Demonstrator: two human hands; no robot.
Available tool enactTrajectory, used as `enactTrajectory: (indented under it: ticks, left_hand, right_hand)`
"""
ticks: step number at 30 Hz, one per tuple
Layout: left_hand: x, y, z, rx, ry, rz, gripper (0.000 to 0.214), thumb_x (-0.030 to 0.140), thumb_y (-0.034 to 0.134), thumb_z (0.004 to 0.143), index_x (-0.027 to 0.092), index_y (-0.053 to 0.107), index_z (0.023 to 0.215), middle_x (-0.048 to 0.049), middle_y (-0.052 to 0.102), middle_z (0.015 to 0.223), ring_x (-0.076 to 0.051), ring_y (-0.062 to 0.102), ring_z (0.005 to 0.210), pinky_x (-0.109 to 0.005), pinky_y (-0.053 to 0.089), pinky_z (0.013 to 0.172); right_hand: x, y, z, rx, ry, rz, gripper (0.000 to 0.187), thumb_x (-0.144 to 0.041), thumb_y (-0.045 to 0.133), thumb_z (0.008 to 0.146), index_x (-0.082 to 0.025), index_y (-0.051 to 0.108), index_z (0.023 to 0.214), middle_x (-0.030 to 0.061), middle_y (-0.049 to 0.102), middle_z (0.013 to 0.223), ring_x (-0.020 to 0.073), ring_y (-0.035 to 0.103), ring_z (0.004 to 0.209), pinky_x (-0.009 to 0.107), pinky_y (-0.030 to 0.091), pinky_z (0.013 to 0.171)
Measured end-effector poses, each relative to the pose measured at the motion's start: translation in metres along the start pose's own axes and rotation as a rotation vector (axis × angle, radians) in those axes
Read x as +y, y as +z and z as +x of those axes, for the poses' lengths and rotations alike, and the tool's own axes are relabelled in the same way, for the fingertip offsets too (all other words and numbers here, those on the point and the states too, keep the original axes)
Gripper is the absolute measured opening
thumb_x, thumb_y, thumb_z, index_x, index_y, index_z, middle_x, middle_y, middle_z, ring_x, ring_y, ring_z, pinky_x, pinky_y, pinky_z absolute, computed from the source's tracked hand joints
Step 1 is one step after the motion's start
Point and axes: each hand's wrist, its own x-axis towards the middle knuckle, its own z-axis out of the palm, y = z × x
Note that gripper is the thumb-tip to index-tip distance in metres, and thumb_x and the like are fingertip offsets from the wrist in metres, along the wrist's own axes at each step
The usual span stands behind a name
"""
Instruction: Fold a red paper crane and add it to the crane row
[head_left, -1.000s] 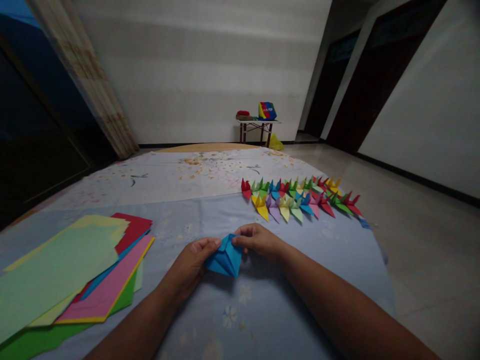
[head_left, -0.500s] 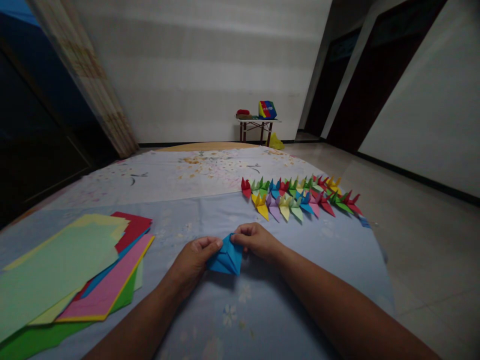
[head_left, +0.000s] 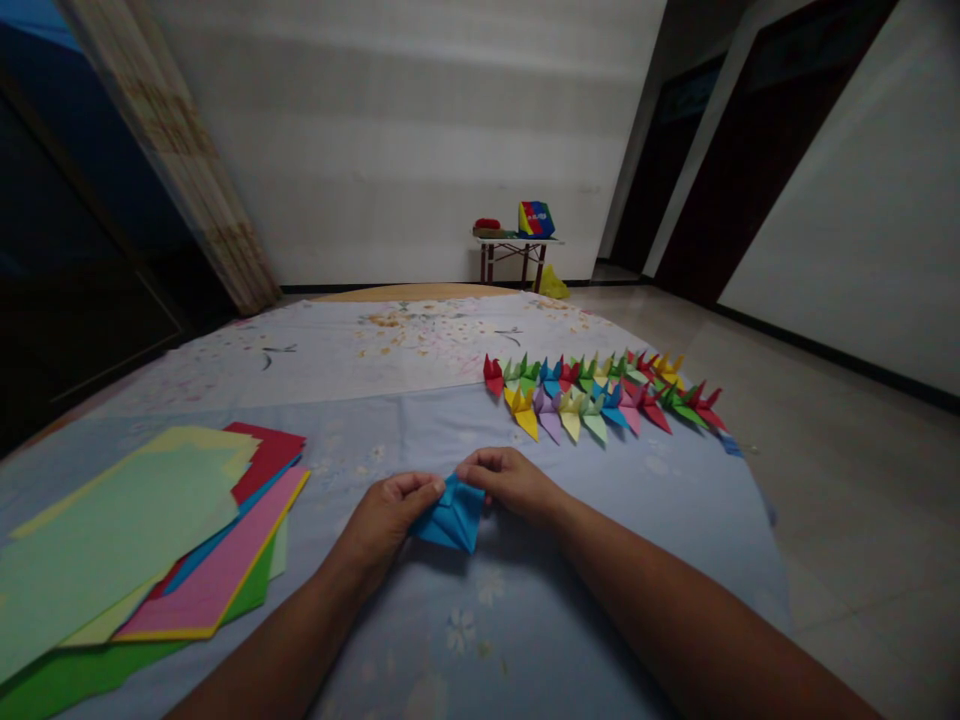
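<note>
fingers of the left hand (head_left: 384, 520) clamp the left side of the folded blue paper (head_left: 454, 525), apparently steadying it; those of the right hand (head_left: 515, 482) pinch its upper right edge, likely to control the fold. it sits between them, over the bench (head_left: 420, 292). coloured sheets (head_left: 142, 520) overlap at left, within reach; origami cranes (head_left: 613, 405) stand in rows past the right hand, presumably out of the way.

a pale, dimly lit wall (head_left: 375, 150) stands between a curtain (head_left: 169, 130) and dark doors (head_left: 757, 150).
</note>
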Motion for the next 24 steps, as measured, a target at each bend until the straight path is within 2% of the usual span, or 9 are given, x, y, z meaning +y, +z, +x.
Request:
enactTrajectory:
  ticks: [6, 12, 14, 17, 20, 24]
  left_hand:
    - [0.0023, 0.0048, -0.0018, 0.041, 0.003, 0.062, 0.031, 0.042, 0.073, 0.061, 0.013, 0.068, 0.070, -0.0020, 0.066, 0.059, -0.013, 0.056, 0.051, -0.023, 0.041, 0.053]
    - [0.0031, 0.0041, -0.0021, -0.001, 0.014, 0.048, 0.028, 0.041, 0.072, 0.062, 0.014, 0.069, 0.069, -0.0018, 0.066, 0.058, -0.013, 0.056, 0.051, -0.024, 0.042, 0.055]
    - [0.0038, 0.0029, -0.0020, -0.006, 0.013, 0.047, 0.028, 0.041, 0.073, 0.062, 0.014, 0.069, 0.069, -0.0017, 0.066, 0.058, -0.013, 0.056, 0.051, -0.023, 0.042, 0.055]
    - [0.0046, 0.0014, -0.0020, -0.003, 0.007, 0.023, 0.029, 0.040, 0.073, 0.062, 0.014, 0.069, 0.072, -0.0021, 0.067, 0.060, -0.013, 0.057, 0.054, -0.025, 0.043, 0.058]
    - [0.0045, 0.0009, -0.0019, 0.002, 0.006, 0.017, 0.030, 0.041, 0.072, 0.063, 0.013, 0.069, 0.074, -0.0038, 0.068, 0.063, -0.015, 0.058, 0.056, -0.026, 0.044, 0.060]
    - [0.0031, 0.0012, -0.0013, 0.007, 0.012, 0.035, 0.032, 0.042, 0.072, 0.063, 0.012, 0.069, 0.075, -0.0050, 0.068, 0.064, -0.016, 0.060, 0.058, -0.028, 0.045, 0.061]
  right_hand:
    - [0.0029, 0.0065, 0.0012, 0.045, -0.012, 0.053, 0.035, -0.047, 0.067, 0.066, -0.012, 0.061, 0.070, -0.0024, 0.055, 0.057, 0.0063, 0.044, 0.050, 0.019, 0.034, 0.049]
    - [0.0012, 0.0061, -0.0003, 0.049, -0.022, 0.090, 0.037, -0.048, 0.070, 0.063, -0.013, 0.061, 0.068, -0.0030, 0.054, 0.055, 0.0063, 0.043, 0.049, 0.020, 0.033, 0.049]
    - [0.0005, 0.0041, -0.0008, 0.014, -0.016, 0.110, 0.038, -0.049, 0.070, 0.063, -0.012, 0.062, 0.069, -0.0030, 0.054, 0.055, 0.0061, 0.043, 0.049, 0.020, 0.033, 0.050]
    - [0.0001, 0.0003, -0.0003, -0.057, 0.032, 0.202, 0.045, -0.055, 0.065, 0.066, -0.011, 0.064, 0.073, -0.0023, 0.054, 0.055, 0.0066, 0.044, 0.048, 0.021, 0.034, 0.051]
    - [-0.0001, -0.0021, 0.0014, -0.019, 0.107, 0.296, 0.055, -0.064, 0.055, 0.070, -0.010, 0.065, 0.078, -0.0010, 0.054, 0.055, 0.0078, 0.046, 0.048, 0.023, 0.036, 0.052]
    - [0.0006, -0.0012, 0.0022, -0.010, 0.081, 0.200, 0.052, -0.062, 0.056, 0.071, -0.011, 0.063, 0.072, -0.0024, 0.051, 0.050, 0.0070, 0.044, 0.045, 0.021, 0.033, 0.049]
